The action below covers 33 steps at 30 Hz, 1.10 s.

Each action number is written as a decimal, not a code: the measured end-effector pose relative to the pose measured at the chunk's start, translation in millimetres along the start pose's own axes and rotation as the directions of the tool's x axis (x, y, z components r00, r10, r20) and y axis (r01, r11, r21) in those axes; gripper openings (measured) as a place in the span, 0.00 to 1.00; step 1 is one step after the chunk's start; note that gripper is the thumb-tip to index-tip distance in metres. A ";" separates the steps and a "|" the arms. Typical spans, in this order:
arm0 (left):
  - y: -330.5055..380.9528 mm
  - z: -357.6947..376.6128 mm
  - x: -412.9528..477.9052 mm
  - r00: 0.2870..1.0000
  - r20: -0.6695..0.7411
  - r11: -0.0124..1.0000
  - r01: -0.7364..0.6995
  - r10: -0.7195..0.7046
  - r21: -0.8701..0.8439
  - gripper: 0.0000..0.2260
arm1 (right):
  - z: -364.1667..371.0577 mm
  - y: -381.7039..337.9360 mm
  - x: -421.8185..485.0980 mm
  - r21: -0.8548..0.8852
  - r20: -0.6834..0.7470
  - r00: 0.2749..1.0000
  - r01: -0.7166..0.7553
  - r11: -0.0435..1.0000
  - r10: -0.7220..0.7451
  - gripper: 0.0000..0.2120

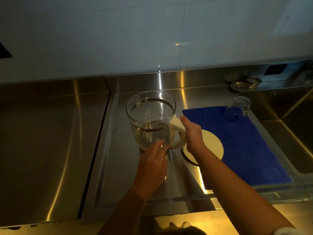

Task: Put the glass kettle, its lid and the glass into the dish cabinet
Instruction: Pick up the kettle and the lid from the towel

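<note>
Gripping the cream handle (177, 127) of the glass kettle (149, 114), the right hand (193, 133) has its fingers curled round it. The left hand (152, 165) lays straight fingers against the kettle's lower wall. The kettle is upright and lidless, near the middle of the steel counter (50, 133). Just behind the right wrist lies the round cream lid (214, 146), half on the blue cloth (245, 150). The glass (239, 107) is at the cloth's far right corner, beside the sink (296, 133). 2 small round metal fittings (238, 85) rest at the counter's back edge.
</note>
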<state>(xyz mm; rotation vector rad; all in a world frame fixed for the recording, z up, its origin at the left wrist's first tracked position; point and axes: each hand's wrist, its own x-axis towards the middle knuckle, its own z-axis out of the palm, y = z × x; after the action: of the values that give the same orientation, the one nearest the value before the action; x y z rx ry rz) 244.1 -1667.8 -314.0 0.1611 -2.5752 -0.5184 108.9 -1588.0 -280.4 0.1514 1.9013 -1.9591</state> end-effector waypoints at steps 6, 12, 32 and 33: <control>20.3 18.1 27.7 0.993 0.051 0.994 -0.104 0.105 -0.038 0.16 | -45.9 -19.4 7.4 0.078 -0.112 0.993 0.035 0.996 -0.026 0.10; 38.4 54.1 51.5 0.972 0.104 0.976 -0.207 0.213 -0.063 0.16 | -96.9 -35.1 23.6 0.124 -0.249 0.968 0.077 0.989 -0.044 0.12; 27.1 163.3 75.6 0.809 0.457 0.883 -0.459 0.369 0.099 0.19 | -155.2 -51.3 77.0 0.167 -0.324 0.946 0.067 0.984 -0.009 0.08; 25.0 162.8 75.1 0.804 0.460 0.881 -0.464 0.378 0.087 0.19 | -154.3 -51.0 78.7 0.165 -0.321 0.947 0.060 0.985 -0.004 0.08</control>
<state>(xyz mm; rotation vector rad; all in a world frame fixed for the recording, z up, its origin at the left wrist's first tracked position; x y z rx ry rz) 97.3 -1606.5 -400.4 -0.5194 -2.9607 -0.1326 -11.9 -1454.1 -270.8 0.5202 1.9296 -2.2324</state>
